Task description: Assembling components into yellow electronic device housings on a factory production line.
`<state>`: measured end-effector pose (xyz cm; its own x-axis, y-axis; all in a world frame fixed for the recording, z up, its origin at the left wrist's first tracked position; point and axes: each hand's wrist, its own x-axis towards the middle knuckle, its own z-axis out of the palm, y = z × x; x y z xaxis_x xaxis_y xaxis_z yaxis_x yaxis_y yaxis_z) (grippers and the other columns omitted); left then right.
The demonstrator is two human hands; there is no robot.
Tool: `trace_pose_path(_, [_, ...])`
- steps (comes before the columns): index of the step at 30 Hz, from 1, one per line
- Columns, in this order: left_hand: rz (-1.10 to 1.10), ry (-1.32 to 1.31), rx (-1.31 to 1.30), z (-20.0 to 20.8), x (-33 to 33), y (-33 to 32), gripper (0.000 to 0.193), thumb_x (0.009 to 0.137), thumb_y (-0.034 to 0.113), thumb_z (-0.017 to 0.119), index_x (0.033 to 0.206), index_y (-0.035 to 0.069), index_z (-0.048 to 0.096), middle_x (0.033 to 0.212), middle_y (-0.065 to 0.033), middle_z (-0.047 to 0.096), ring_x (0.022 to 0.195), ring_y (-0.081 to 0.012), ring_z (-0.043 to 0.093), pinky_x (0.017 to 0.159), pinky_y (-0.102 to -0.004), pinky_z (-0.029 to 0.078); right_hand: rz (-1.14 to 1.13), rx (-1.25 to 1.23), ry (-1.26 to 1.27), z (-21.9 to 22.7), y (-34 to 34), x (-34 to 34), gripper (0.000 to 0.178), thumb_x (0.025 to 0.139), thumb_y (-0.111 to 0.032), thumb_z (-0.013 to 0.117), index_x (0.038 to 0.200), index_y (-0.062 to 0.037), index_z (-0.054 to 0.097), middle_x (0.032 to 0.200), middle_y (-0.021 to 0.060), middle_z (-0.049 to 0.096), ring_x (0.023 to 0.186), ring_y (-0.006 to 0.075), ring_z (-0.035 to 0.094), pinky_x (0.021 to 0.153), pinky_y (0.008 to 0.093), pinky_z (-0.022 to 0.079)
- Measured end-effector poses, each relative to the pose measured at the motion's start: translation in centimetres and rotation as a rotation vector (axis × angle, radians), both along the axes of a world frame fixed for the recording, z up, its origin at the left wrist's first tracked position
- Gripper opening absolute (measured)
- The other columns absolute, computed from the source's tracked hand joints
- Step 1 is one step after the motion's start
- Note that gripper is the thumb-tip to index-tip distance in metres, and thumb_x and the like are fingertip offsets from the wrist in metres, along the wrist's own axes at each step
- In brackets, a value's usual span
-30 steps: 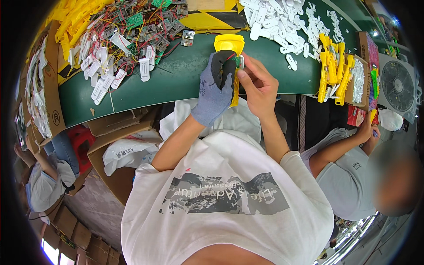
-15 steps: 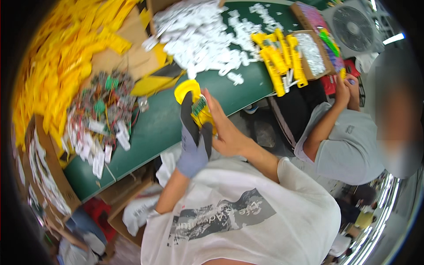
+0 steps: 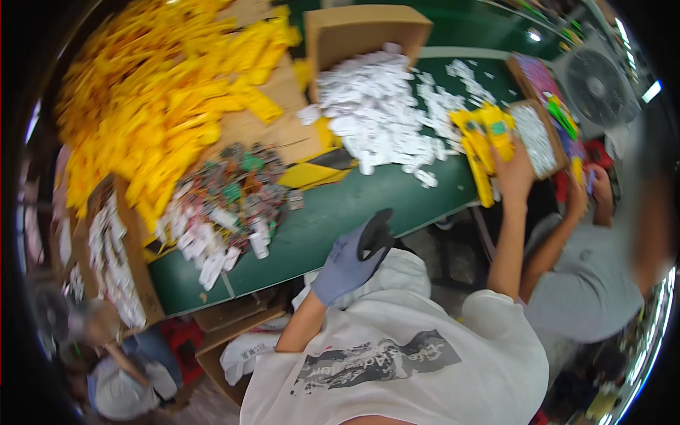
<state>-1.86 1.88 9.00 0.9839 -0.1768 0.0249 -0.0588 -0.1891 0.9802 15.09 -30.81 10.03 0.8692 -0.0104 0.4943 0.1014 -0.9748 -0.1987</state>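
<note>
My left hand (image 3: 350,262), in a grey glove with dark fingertips, hovers over the table's near edge. Its fingers are loosely bent, apart from the thumb, with nothing seen between them. Out to the right, my bare right hand (image 3: 516,173) grips a yellow plastic housing (image 3: 502,145) that has a small green circuit board in it. That housing is at a group of similar yellow housings (image 3: 476,145) by the table edge; whether it rests on them I cannot tell. Left of the group spreads a heap of small white plastic pieces (image 3: 375,113).
A big heap of yellow parts (image 3: 142,127) covers the far left. Nearer lies a tangle of wires and circuit boards (image 3: 237,191). An open cardboard box (image 3: 368,25) stands behind the white pieces. Right are a box of small pale parts (image 3: 535,138), a fan (image 3: 598,85) and a co-worker's arms (image 3: 559,237).
My right hand has carried the yellow housing from my left hand to the group on the right. My left hand has let go of it. The view has shifted too.
</note>
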Motion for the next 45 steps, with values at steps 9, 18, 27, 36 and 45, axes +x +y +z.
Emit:
trace_pose_path(9, [0.851, -0.053, 1.119, 6.5, 17.7, 10.9, 0.065, 0.08, 0.045, 0.053, 0.13, 0.006, 0.04, 0.095, -0.0182, 0.063, 0.087, -0.0333, 0.061, 0.076, -0.0417, 0.048, 0.133, 0.314, -0.131, -0.5, 7.0, -2.9, 0.037, 0.077, -0.024, 0.067, 0.107, -0.0022, 0.06, 0.1, 0.0166, 0.061, 0.096, 0.0309, 0.056, 0.087, 0.0365, 0.042])
trace_pose_path(18, [0.931, 0.267, 1.089, 2.0, 22.7, 19.3, 0.077, 0.07, 0.034, 0.065, 0.132, -0.001, 0.035, 0.104, -0.0191, 0.062, 0.092, -0.0298, 0.062, 0.073, -0.0378, 0.05, 0.96, 0.478, 0.469, -2.1, 19.1, -8.7, 0.033, 0.072, -0.015, 0.069, 0.102, -0.0042, 0.061, 0.091, 0.0105, 0.062, 0.085, 0.0264, 0.06, 0.074, 0.0352, 0.048])
trace_pose_path(27, [0.649, -0.151, -0.55, 8.5, 6.8, 14.0, 0.032, 0.08, 0.003, 0.052, 0.111, -0.003, 0.045, 0.099, -0.0173, 0.06, 0.089, -0.0296, 0.063, 0.076, -0.0355, 0.052, 0.906, 0.114, 0.352, -4.9, 29.0, -7.1, 0.035, 0.071, -0.023, 0.07, 0.097, -0.0069, 0.056, 0.089, 0.0085, 0.056, 0.081, 0.0269, 0.059, 0.065, 0.038, 0.05])
trace_pose_path(36, [0.892, -0.166, -0.87, -0.5, -7.8, 7.2, 0.061, 0.077, 0.004, 0.055, 0.133, 0.008, 0.031, 0.097, -0.0141, 0.056, 0.081, -0.0263, 0.059, 0.069, -0.0358, 0.049, 0.987, 0.33, 0.173, -5.9, 28.4, -7.2, 0.018, 0.077, -0.016, 0.065, 0.09, -0.0041, 0.062, 0.078, 0.0098, 0.063, 0.064, 0.0266, 0.061, 0.056, 0.0334, 0.049])
trace_pose_path(45, [1.209, -0.051, -0.865, -7.7, -9.5, 8.7, 0.045, 0.081, -0.001, 0.055, 0.123, 0.005, 0.041, 0.098, -0.0118, 0.058, 0.084, -0.0247, 0.061, 0.073, -0.0361, 0.051, 0.904, 0.2, 0.214, -3.8, 29.0, -8.8, 0.019, 0.077, -0.018, 0.068, 0.087, -0.0021, 0.064, 0.077, 0.0116, 0.066, 0.065, 0.0257, 0.064, 0.057, 0.0319, 0.05])
